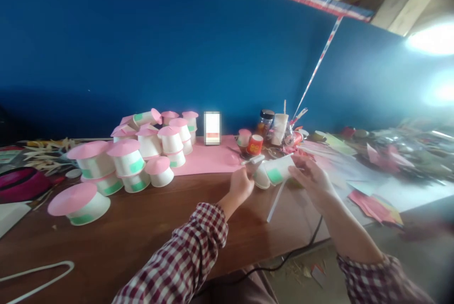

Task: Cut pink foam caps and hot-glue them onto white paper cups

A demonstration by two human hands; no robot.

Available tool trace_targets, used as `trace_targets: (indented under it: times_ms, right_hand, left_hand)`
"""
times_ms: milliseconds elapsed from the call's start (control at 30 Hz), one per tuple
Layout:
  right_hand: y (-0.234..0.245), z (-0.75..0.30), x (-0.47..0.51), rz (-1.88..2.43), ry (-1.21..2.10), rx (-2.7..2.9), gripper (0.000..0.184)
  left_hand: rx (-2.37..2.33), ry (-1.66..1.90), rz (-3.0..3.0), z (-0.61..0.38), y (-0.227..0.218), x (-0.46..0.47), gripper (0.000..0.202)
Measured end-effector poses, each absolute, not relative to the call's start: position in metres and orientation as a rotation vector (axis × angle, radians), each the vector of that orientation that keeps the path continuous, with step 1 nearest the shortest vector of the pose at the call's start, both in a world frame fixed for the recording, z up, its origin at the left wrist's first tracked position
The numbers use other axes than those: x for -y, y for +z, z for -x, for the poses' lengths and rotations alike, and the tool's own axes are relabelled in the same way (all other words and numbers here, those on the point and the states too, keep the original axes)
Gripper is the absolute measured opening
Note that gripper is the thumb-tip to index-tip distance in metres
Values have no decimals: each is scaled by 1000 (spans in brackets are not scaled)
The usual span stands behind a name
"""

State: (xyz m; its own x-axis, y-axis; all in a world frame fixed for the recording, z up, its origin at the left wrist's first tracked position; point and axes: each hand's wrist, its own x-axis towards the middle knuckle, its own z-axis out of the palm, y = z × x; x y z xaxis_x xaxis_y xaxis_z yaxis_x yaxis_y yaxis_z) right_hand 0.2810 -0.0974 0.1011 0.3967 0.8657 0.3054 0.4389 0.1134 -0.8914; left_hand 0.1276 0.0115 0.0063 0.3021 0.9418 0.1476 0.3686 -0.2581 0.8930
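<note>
My left hand (241, 184) is closed around a slim white stick-like tool (252, 160) whose tip points right, over the brown table (149, 228). My right hand (312, 176) wraps round a white paper cup with a green patch (278, 171), held on its side between both hands. A second white cup (261, 177) lies just left of it. A long white strip (275, 202) slants down from under the cup. Both sleeves are red-and-white checked.
Several white cups with pink lids (142, 152) are heaped at the left on the table and on a pink sheet (209, 158). A jar (265, 123), red cup (254, 145) and paper scraps (372, 202) crowd the right. A blue wall stands behind.
</note>
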Motion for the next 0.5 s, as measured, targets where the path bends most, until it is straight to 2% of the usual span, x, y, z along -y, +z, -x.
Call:
trace_targets:
  times_ms: [233, 500]
  right_hand:
    - [90, -269, 99, 1540, 449, 1303, 48]
    - [92, -228, 87, 1430, 477, 1458, 46]
  left_hand:
    - [-1165, 937, -1958, -85, 6, -16, 16]
    - [-1123, 991, -1737, -5, 21, 0, 30]
